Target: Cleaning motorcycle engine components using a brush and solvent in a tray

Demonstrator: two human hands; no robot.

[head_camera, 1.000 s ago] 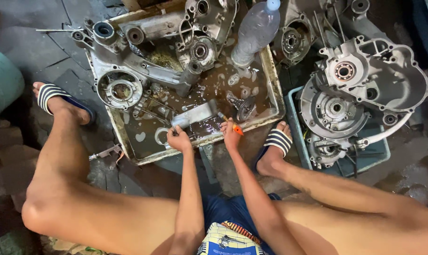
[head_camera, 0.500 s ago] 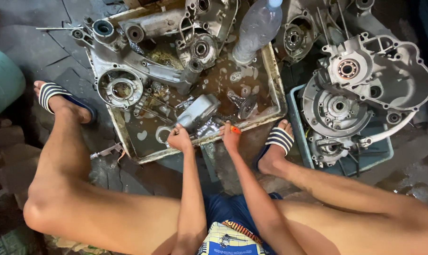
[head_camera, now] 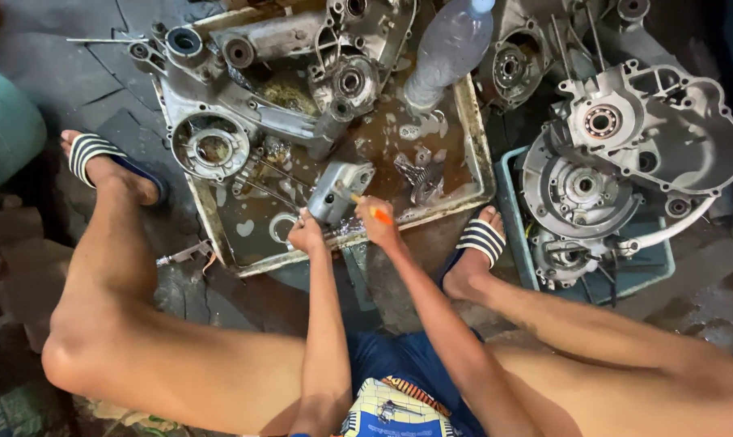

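My left hand (head_camera: 307, 235) grips the lower end of a small grey metal engine cover (head_camera: 340, 188) and holds it tilted over the near side of a dirty metal wash tray (head_camera: 481, 166). My right hand (head_camera: 376, 220) is shut on an orange-handled brush (head_camera: 373, 211), whose tip touches the cover. Brown oily liquid and several small metal parts lie in the tray under both hands.
A large engine crankcase (head_camera: 245, 89) fills the tray's far half. A clear plastic bottle (head_camera: 451, 48) leans on the tray's right rim. At right, more crankcase halves (head_camera: 650, 133) rest on a blue crate (head_camera: 625, 279). My sandalled feet (head_camera: 99, 158) flank the tray.
The grey cover has been lifted and turned more upright in my left hand. My right hand has moved left with the brush onto it.
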